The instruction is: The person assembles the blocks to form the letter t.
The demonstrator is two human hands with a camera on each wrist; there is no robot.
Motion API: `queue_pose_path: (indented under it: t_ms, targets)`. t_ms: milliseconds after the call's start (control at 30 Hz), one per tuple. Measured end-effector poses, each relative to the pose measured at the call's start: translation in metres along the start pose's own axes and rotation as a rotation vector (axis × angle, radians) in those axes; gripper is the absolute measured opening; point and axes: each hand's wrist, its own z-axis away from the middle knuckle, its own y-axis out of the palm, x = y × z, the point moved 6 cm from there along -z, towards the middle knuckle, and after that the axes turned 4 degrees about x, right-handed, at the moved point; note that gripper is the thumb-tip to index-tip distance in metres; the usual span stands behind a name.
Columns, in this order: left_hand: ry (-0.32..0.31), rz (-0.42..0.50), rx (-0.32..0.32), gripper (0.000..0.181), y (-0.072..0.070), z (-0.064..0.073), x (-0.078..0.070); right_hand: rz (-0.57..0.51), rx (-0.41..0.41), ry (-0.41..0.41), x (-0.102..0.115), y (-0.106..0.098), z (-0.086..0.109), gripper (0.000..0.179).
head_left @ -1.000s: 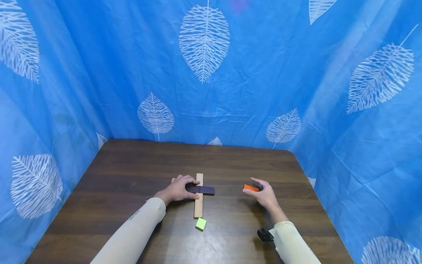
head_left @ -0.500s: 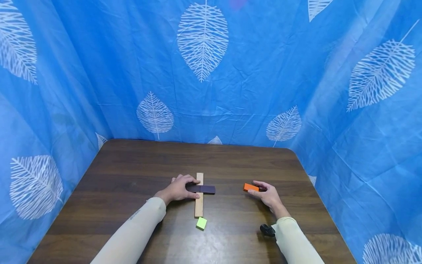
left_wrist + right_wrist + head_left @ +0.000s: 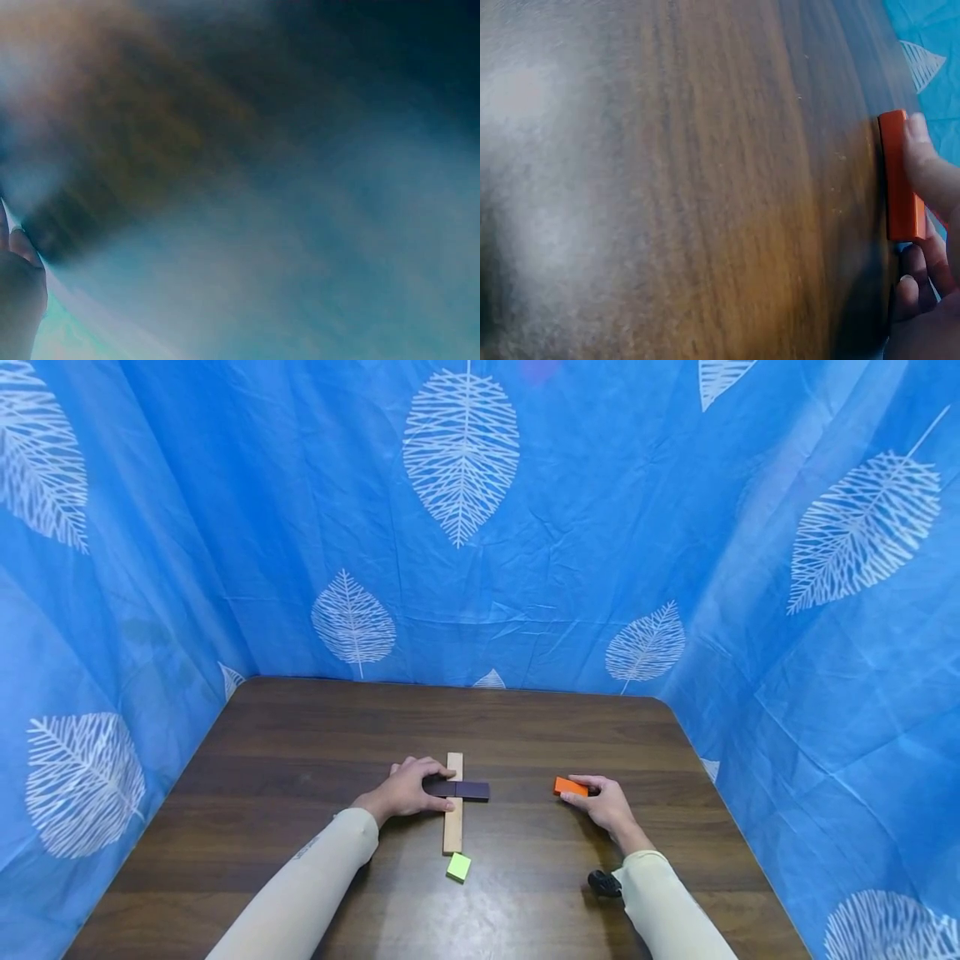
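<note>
My left hand (image 3: 405, 789) reaches round the left end of a dark brown block (image 3: 439, 789), thumb on the near side and fingers on the far side. A second dark block (image 3: 472, 792) lies end to end with it, across a long pale wooden strip (image 3: 452, 828). My right hand (image 3: 609, 806) pinches an orange rectangular block (image 3: 571, 786) between thumb and fingers; the right wrist view shows this orange block (image 3: 902, 176) at its right edge. A lime-green block (image 3: 458, 867) sits at the strip's near end. The left wrist view is mostly blurred, with part of the hand (image 3: 21, 292) at its left edge.
All the blocks are on or over a brown wood-grain table (image 3: 337, 718). Blue curtains (image 3: 555, 568) with white leaf prints surround its far side and both flanks. A small black object (image 3: 603, 883) is at the right sleeve's cuff.
The right fingers and thumb have shifted slightly on the orange block, closing more tightly about it, while the block turned a little. The left hand and the other blocks have stayed put.
</note>
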Motion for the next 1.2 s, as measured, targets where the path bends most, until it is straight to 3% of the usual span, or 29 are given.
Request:
queue_pose_path:
  t_ms: [267,833,1200]
  targets:
    - [-0.007,-0.005,0.002,0.061,0.000,0.001,-0.002,0.173,-0.079,-0.163,0.010,0.003,0.005,0.034]
    - [-0.007,0.011,0.007,0.061,-0.002,0.003,-0.003,0.214,-0.083,-0.245,0.015,0.010,0.010,0.030]
    - [0.007,0.009,0.003,0.059,-0.002,0.003,-0.003,0.253,-0.065,-0.375,0.027,0.022,0.021,0.028]
